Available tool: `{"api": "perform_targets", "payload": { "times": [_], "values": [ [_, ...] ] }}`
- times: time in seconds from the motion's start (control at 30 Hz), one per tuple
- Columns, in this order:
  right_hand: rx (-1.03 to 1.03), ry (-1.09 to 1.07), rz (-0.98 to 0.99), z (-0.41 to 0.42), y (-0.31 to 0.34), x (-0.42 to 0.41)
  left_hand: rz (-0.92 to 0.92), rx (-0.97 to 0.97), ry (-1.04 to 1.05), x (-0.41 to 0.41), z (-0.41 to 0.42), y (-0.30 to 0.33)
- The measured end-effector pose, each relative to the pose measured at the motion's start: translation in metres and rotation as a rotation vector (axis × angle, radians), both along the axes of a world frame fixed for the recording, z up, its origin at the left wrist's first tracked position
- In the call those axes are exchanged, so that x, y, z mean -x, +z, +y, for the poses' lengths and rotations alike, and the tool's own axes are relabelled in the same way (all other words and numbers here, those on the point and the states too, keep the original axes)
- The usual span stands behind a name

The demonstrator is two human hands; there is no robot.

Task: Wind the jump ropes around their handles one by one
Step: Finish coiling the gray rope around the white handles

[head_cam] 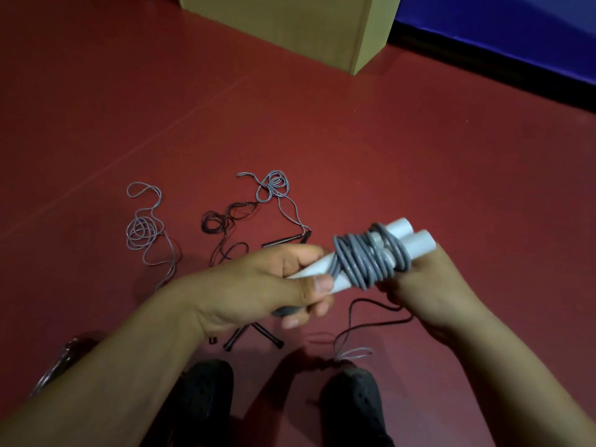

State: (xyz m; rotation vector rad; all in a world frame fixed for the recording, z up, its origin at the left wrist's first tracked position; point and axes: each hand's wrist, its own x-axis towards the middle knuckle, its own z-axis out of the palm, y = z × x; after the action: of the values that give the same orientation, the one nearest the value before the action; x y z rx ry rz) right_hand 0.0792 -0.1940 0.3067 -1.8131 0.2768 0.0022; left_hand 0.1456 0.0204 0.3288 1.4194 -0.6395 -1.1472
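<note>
Loose grey ropes (143, 229) and a black rope (225, 221) sprawl across the floor (419, 162) ahead of me, blocking a low reach forward-left. Right of them the floor lies open up to the cardboard box (290, 27).

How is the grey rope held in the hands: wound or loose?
Wound: grey rope coils tightly round both white handles, held by left hand.
</note>
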Motion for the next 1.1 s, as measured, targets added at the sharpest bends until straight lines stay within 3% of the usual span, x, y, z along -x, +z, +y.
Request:
{"api": "perform_targets", "payload": {
  "times": [0.43, 0.77, 1.1],
  "values": [
    [0.364, 0.107, 0.077, 0.005, -0.004, 0.002, -0.088, -0.067, 0.470, -0.005, -0.012, -0.004],
    [0.325, 0.101, 0.169, 0.012, 0.003, 0.002, -0.094, -0.285, 0.674, -0.006, -0.014, -0.019],
    [0.149, 0.091, 0.126, 0.017, 0.010, 0.004, -0.360, -0.483, 0.725, -0.015, -0.007, -0.028]
  ]
}}
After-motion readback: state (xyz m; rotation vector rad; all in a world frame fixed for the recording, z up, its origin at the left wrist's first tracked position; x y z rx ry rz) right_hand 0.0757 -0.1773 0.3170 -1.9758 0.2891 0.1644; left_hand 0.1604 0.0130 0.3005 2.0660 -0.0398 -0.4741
